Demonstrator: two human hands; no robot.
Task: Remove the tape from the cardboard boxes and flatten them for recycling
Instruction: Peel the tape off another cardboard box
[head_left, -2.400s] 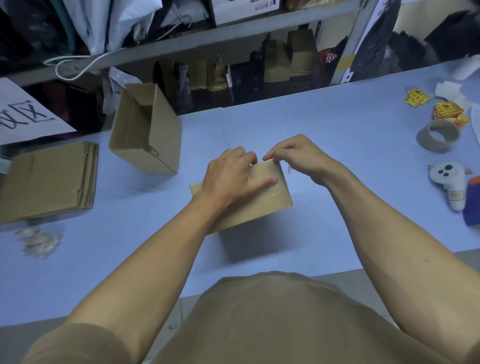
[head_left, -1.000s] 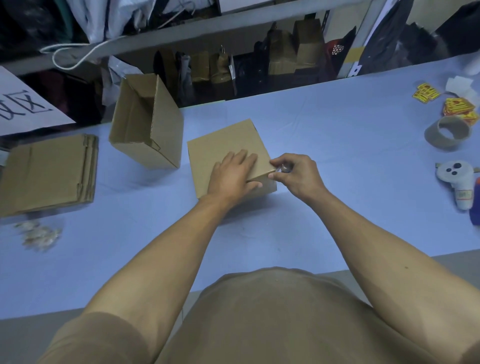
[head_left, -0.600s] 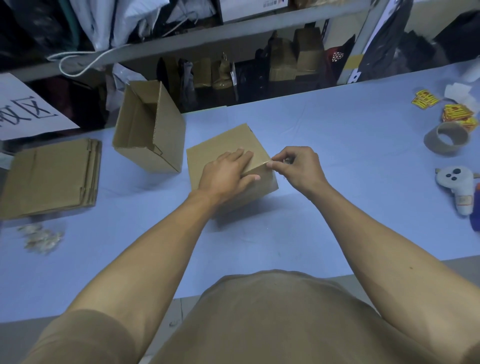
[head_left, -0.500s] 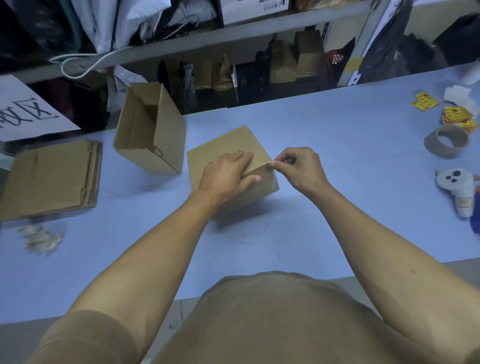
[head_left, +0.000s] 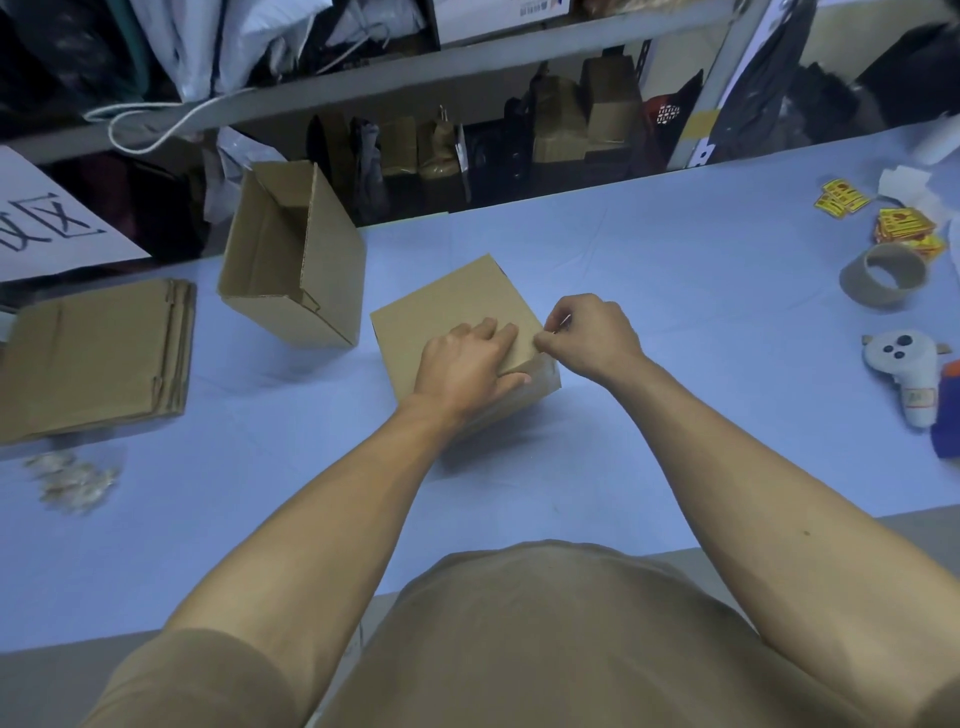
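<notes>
A person works a sealed box (head_left: 457, 306) at mid-table (head_left: 675, 291). The left hand (head_left: 465, 364) lies flat on its top, fingers straight, pinning it so it will not slide. The right hand (head_left: 587, 335) is curled at the box's right edge, thumb and forefinger pinched on what is probably a tape (head_left: 551, 370) end, too small to confirm. An opened box (head_left: 291, 260) stands just beside; flattened boxes (head_left: 93, 358) are stacked at far left.
</notes>
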